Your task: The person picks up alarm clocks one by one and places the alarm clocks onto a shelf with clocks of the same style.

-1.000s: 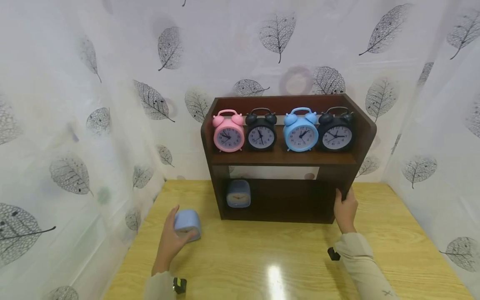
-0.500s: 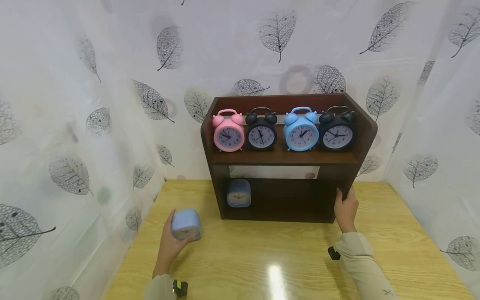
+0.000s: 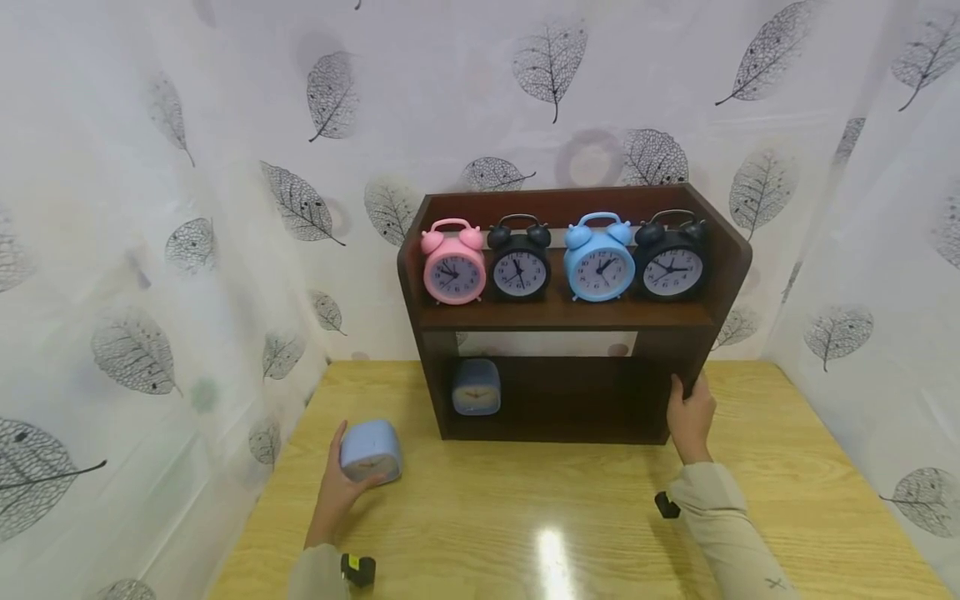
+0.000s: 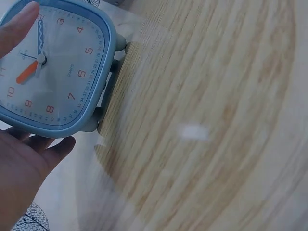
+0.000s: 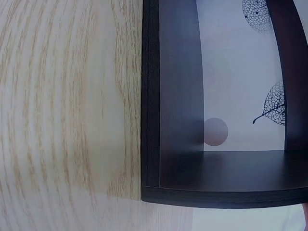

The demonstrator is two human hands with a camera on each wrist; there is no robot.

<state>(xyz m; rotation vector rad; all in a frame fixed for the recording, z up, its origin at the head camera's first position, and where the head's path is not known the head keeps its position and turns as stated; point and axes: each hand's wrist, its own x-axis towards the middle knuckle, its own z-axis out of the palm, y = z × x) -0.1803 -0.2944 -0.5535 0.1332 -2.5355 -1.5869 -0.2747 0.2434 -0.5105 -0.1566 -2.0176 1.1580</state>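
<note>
My left hand grips a rounded-square light blue alarm clock by its left side, low at the table left of the shelf. In the left wrist view, the thumb lies over the dial of the clock, and other fingers pass behind its rim. Its small feet are at the tabletop; whether they bear its weight I cannot tell. My right hand holds the lower right side panel of a dark brown two-tier shelf. Mostly out of the right wrist view, that hand shows only a sliver at the edge.
The upper tier bears a pink twin-bell alarm clock, a light blue one and two black ones. Another blue square clock stands at the left of the lower tier. The wood-grain table meets leaf-print sheeting behind and at both sides.
My left hand has shifted slightly left, and its thumb now covers less of the clock's front. The clock has turned or shifted a little with it. My right hand keeps its hold on the shelf.
</note>
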